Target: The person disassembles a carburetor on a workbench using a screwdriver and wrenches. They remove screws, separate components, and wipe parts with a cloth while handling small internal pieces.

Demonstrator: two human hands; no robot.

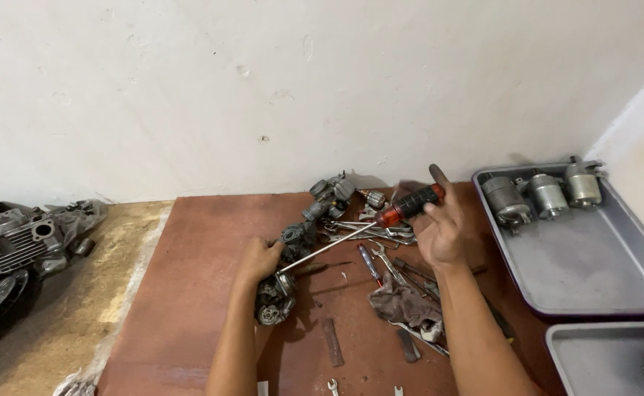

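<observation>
- A grey metal tray (pixel 593 271) at right holds three cylindrical motors (pixel 545 194) along its far edge.
- Right hand (pixel 439 231), fingers loosely curled, grips a screwdriver (pixel 366 227) by its red-black handle.
- Left hand (pixel 258 258) clasps a carburettor (pixel 276 297) on the red-brown board, where the screwdriver tip rests.

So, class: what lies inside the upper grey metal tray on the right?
The tray holds three grey cylindrical motor parts along its far edge. The part of its floor behind them is hidden.

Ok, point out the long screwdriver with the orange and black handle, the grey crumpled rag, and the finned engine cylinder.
Orange-and-black-handled screwdriver (pixel 410 206), head view, handle.
Grey crumpled rag (pixel 404 303), head view, middle folds.
Finned engine cylinder (pixel 14 242), head view, fins.
</observation>
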